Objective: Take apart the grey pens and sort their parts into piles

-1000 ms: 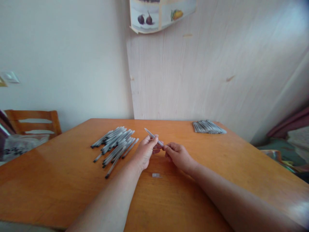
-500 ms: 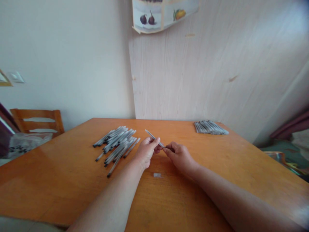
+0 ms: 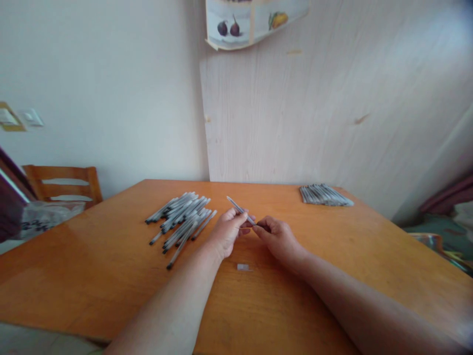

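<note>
Between my two hands is a slim pen (image 3: 235, 204), tilted with its pale pointed end up and to the left. My left hand (image 3: 229, 230) is closed round its middle, thumb on top. The fingers of my right hand (image 3: 276, 235) pinch the pen's lower, dark end. A loose pile of similar pens (image 3: 181, 219) with dark ends lies to the left of my left hand. On the table below my hands rests a small clear piece (image 3: 243, 267), too small to name for sure.
More pens (image 3: 325, 195) lie side by side in a neat bundle at the table's back right. The wooden table (image 3: 318, 305) reaches to the wall. A wooden chair (image 3: 62, 173) with a clear plastic bag (image 3: 51, 212) stands beyond its left edge.
The whole view has shifted slightly, so things sit a little further right. Both hands keep their hold on the pen, with little other visible movement.
</note>
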Motion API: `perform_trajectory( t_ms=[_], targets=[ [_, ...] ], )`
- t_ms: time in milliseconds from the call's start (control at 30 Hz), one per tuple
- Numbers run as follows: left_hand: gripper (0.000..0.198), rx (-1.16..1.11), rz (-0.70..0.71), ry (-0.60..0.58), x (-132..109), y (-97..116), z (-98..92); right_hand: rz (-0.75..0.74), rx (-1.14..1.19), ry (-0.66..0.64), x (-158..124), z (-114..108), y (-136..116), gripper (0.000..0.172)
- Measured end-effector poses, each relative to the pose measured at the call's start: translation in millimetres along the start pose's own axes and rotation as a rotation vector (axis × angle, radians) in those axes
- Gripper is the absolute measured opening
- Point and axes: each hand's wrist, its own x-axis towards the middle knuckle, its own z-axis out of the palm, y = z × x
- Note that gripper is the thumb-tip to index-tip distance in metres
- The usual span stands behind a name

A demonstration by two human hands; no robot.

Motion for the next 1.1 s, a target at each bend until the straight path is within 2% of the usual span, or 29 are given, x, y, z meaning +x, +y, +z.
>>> perform_trajectory(
  t_ms=[267,533,667,900,1000,1100],
  targets=[
    [0.03,0.002,-0.035,0.074,1.7,-3.4,-1.0,-0.041,-0.048,0.013,-0.5,0.7,0.9,0.018],
    [0.024,-0.024,-0.022,-0.021,-1.4,0.0,0.4,-0.047,-0.042,0.035,1.1,0.2,3.1,0.015],
    [0.021,0.002,-0.025,0.017,-0.5,-1.3,0.9,-0.066,-0.036,0.029,0.2,0.9,3.4,0.014],
    [0.031,-0.001,-0.052,0.109,1.1,-2.7,2.2,-0.084,-0.081,0.022,-0.6,0.8,3.2,0.013],
    [0.032,-0.005,-0.071,0.092,0.4,-2.2,2.1,-0.089,-0.09,0.025,-0.3,-0.4,2.1,0.013],
    [0.029,-0.03,-0.067,0.02,-0.8,-1.2,1.9,-0.083,-0.076,0.022,0.1,-1.7,0.4,0.014]
  ],
)
